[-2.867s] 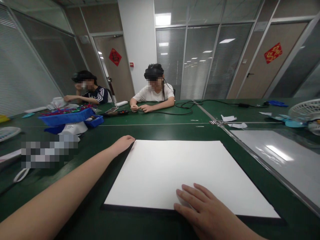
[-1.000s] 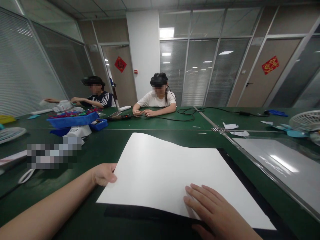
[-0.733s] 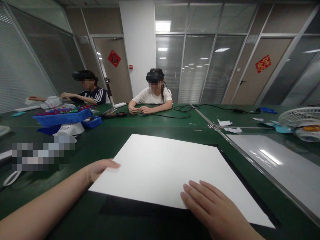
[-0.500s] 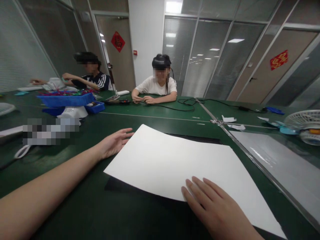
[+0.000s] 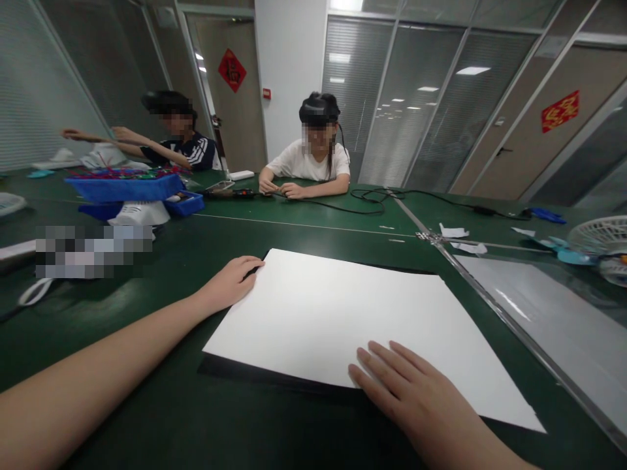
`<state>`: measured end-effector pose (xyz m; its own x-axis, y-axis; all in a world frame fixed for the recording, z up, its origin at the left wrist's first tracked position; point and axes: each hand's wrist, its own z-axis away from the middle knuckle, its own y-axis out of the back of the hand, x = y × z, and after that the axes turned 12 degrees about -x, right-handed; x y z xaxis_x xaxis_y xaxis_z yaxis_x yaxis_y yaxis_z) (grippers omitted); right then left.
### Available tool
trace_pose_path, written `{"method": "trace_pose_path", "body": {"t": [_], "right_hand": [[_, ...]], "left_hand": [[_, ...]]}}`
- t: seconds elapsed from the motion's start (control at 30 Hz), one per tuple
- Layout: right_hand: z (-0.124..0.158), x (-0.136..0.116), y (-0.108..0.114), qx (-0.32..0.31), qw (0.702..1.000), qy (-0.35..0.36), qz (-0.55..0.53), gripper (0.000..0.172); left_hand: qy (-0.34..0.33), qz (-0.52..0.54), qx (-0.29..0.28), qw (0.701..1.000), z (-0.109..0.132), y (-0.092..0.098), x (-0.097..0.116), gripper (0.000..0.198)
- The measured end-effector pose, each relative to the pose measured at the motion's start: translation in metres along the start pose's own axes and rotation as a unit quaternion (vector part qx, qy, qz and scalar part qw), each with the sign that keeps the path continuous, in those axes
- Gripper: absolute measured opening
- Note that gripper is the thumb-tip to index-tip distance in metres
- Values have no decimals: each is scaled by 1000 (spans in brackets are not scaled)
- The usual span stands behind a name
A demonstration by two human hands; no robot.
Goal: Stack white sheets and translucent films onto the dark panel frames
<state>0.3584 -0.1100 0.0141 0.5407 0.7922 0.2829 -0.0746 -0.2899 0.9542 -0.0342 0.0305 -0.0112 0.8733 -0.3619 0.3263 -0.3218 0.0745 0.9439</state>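
A large white sheet of paper (image 5: 323, 313) lies on the green table in front of me, with a dark edge of something black (image 5: 235, 367) showing under its near side. My left hand (image 5: 230, 281) rests at the sheet's upper left corner, open, its fingertips reaching onto the paper's edge. Flat on the near right part of the sheet lies my right hand (image 5: 411, 385), its fingers stretched out and slightly apart. Neither hand grips anything that I can see.
Blue bins (image 5: 125, 188) with coloured wires stand at the far left. Two people in headsets sit across the table (image 5: 304, 228). A black cable (image 5: 362, 207), paper scraps (image 5: 454, 232), a clear sheet (image 5: 529, 294) and a white fan (image 5: 602, 238) are to the right.
My left hand has turned palm down and come onto the paper's left corner. The sheet has settled flatter. My right hand stays on it, shifted slightly left in view.
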Motion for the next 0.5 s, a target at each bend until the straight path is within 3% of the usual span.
{"method": "trace_pose_path", "body": {"t": [0.3,0.5], "right_hand": [[6,4,-3,-60,997,-14,-39,63],[4,3,-7,-68,995,-54,-40,66]], "left_hand": [[18,-5,-6,1000,1,2,3,49],[17,-7,-12,1000,2,3,4,48]]}}
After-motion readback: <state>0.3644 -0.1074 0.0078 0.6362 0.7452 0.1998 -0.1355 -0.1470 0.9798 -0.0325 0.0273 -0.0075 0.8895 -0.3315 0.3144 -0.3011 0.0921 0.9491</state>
